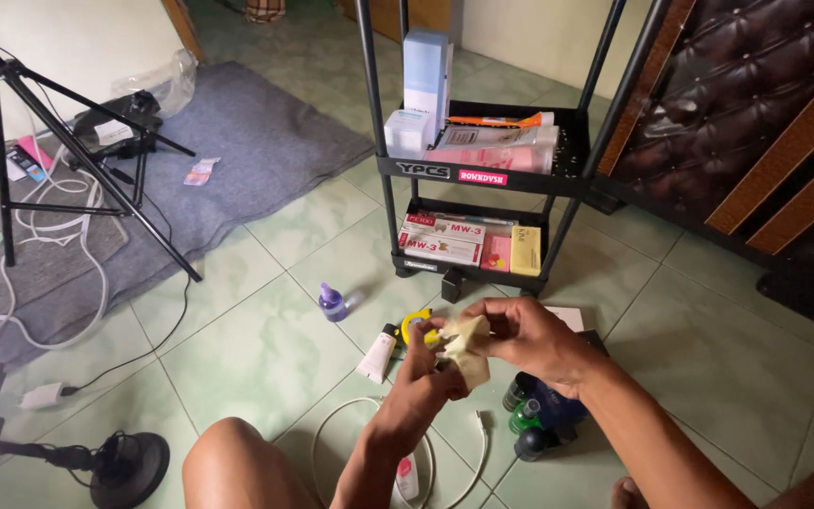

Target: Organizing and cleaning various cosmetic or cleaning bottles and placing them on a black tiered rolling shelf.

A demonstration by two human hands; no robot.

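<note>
Both my hands meet low in the middle of the head view, over the tiled floor. My left hand (423, 377) and my right hand (529, 337) together grip a crumpled pale yellow piece of cloth or paper (463, 347), pinching it from either side. Just behind it lie a yellow tape roll (415, 326) and a white tube (378, 353). Under my right wrist stand dark small bottles with green and blue caps (529, 415). A white cable (332, 429) loops on the floor below my left forearm.
A black wheeled shelf cart (482, 174) holds boxes and packets right behind my hands. A small purple bottle (333, 303) stands on the tiles. A black tripod (68, 141) and cables sit on a grey mat (237, 141) at left; a dark padded panel (756, 123) at right.
</note>
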